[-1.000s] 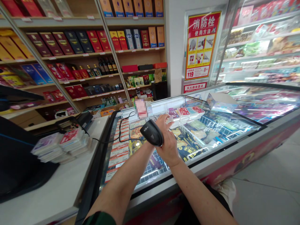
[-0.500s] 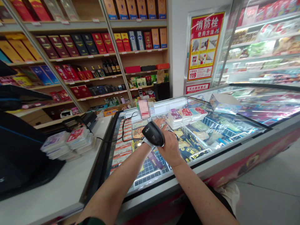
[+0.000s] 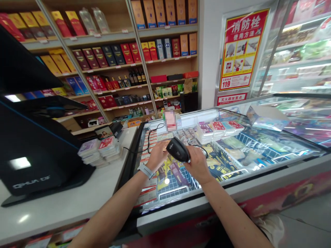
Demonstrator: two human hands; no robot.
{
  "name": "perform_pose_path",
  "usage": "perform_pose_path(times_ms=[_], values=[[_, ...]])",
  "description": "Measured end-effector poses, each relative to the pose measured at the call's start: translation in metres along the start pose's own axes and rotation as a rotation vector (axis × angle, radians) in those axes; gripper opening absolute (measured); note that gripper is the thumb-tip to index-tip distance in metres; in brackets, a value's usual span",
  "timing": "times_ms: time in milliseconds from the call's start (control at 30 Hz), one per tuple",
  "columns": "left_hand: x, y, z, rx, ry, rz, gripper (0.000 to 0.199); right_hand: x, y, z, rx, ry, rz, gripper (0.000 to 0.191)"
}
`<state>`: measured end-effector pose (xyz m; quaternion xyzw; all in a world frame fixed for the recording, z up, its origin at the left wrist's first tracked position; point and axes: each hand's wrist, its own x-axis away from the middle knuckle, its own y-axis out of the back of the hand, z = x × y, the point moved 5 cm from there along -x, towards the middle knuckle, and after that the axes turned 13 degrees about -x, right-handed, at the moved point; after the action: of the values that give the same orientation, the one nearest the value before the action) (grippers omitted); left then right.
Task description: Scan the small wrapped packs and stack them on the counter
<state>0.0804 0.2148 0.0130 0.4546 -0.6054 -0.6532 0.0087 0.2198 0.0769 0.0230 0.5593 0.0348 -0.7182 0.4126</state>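
From where I stand, the curved plastic handheld scanner looks black with a small pale logo, and the slim wristband is pale grey. The stacked flat packs show red, purple and teal printed tops over whitish sides, and the wire-grid basket is white. The tall framed poster mixes red and yellow with white lettering, while the bulky terminal is black with a thin blue stripe.

Red-and-yellow poster, wooden shelves, 6 orange-and-blue boxes
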Motion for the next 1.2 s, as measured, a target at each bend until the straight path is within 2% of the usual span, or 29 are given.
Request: perform_pose_path(times_ms=[133, 300, 433, 533, 667, 800, 900, 1033, 1200], values=[[0.013, 0.021, 0.013, -0.077, 0.074, 0.035, 0.019, -0.001, -0.001, 0.0, -0.002, 0.005, 0.02, 0.026], [0.03, 0.031, 0.025, -0.094, 0.124, 0.057, 0.021, 0.0, -0.003, -0.001, 0.005, -0.007, 0.043, 0.026], [0.045, 0.042, 0.04, -0.147, 0.113, 0.052, 0.023, 0.001, -0.004, -0.002, 0.006, -0.004, 0.046, 0.029], [0.056, 0.064, 0.055, -0.21, 0.124, 0.003, 0.025, 0.002, -0.005, -0.003, 0.015, -0.007, 0.054, 0.029], [0.066, 0.106, 0.074, -0.322, 0.199, -0.137, 0.028, 0.002, -0.005, -0.004, 0.011, -0.006, 0.062, 0.029], [0.078, 0.15, 0.09, -0.514, 0.385, -0.366, 0.037, 0.001, -0.005, -0.003, 0.019, -0.017, 0.066, 0.029], [0.086, 0.174, 0.105, -0.629, 0.572, -0.475, 0.056, 0.002, -0.006, -0.004, 0.019, -0.029, 0.076, 0.03], [0.096, 0.188, 0.134, -0.656, 0.796, -0.474, 0.068, 0.002, -0.007, -0.005, 0.016, -0.036, 0.079, 0.03], [0.107, 0.189, 0.166, -0.52, 0.995, -0.337, 0.065, 0.001, -0.005, -0.001, 0.028, -0.007, 0.062, 0.03]])
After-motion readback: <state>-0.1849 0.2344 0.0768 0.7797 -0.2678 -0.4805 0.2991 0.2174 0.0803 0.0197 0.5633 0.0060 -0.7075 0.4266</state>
